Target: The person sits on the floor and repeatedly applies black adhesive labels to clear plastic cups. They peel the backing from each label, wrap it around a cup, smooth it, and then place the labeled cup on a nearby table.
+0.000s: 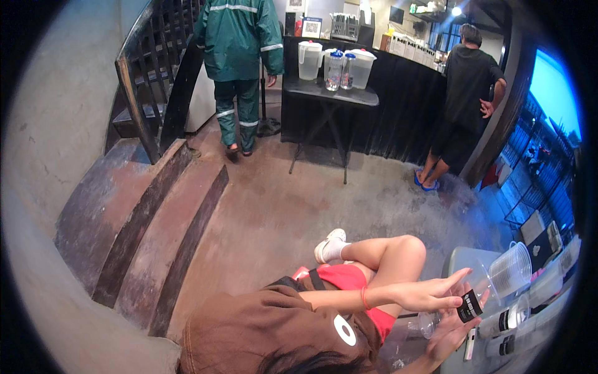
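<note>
At the lower right, both hands are around a clear plastic cup (484, 281) that lies on its side and bears a black printed label (469, 306). My left hand (432, 293), with a red band at the wrist, has its thumb at the label's edge and its fingers stretched along the cup. Below it, my right hand (447, 333) supports the cup, its fingertips at the label's lower edge. A stack of clear plastic cups (511, 269) lies just beyond. Nearer are cups with black labels (490, 326) and a small white object (470, 344).
The grey table (460, 258) runs along the lower right. My bent leg (402, 257) is beside it. Farther off, a person in green rainwear (238, 42) and another in dark clothes (469, 89) stand near a black counter (397, 112). Pitchers and bottles stand on a folding table (308, 88); steps (163, 243) rise at left.
</note>
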`<state>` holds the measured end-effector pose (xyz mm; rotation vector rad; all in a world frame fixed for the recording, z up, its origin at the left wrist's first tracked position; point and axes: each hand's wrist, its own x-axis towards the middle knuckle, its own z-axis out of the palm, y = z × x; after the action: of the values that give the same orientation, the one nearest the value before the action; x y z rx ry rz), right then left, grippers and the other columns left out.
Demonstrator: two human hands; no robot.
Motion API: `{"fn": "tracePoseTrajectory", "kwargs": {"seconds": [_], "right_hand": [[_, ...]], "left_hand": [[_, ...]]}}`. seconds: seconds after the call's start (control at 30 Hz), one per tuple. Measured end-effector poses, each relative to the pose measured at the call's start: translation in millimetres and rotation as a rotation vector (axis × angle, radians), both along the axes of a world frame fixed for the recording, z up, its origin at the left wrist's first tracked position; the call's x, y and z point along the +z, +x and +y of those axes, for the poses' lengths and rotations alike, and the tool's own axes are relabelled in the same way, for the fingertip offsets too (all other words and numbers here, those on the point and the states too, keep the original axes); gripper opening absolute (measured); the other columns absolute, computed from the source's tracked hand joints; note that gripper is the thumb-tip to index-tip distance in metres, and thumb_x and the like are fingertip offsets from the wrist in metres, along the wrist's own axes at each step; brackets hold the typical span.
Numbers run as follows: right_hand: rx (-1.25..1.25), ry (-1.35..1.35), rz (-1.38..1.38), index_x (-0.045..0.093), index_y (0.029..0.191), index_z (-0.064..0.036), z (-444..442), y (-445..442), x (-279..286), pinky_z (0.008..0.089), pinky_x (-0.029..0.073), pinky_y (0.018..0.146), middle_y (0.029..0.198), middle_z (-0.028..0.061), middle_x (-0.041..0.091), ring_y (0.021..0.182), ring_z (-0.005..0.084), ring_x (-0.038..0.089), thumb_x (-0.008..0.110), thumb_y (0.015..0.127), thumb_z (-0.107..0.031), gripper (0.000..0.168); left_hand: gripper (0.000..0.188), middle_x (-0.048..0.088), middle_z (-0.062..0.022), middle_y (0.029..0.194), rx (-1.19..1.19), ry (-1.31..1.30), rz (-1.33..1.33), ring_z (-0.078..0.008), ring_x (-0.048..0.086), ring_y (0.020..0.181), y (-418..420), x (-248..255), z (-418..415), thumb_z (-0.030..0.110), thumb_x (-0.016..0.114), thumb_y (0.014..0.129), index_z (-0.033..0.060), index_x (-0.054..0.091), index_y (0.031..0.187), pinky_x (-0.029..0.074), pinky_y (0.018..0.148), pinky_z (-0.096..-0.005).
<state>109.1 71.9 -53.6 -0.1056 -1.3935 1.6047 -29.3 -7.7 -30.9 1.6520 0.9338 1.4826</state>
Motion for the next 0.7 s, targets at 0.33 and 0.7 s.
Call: {"fn": "tracePoseTrajectory", "kwargs": {"seconds": [0.33,0.7], "right_hand": [[-0.288,0.017,-0.019,0.004,0.145,-0.018,-23.3,12.1,27.9,0.0496,0.044,0.092,0.134,0.0201,0.034,0.116,0.0347,0.045,0.074,0.062,-0.06,0.117],[-0.292,0.194,-0.056,0.005,0.144,-0.016,-19.9,16.4,29.3,0.0439,0.042,0.095,0.131,0.0216,0.038,0.114,0.0342,0.048,0.078,0.062,-0.052,0.116]], "left_hand": [[0.08,0.036,-0.0175,0.133,0.041,0.072,0.222,-0.0235,0.045,0.112,10.5,10.7,-4.4,0.047,0.043,0.093,0.0035,0.0,0.145,0.037,0.094,-0.0325],[0.077,0.022,-0.0223,0.144,0.036,0.062,0.185,-0.0308,0.033,0.129,13.3,5.3,-1.3,0.047,0.037,0.095,0.0021,0.0,0.144,0.024,0.107,-0.0364]]}}
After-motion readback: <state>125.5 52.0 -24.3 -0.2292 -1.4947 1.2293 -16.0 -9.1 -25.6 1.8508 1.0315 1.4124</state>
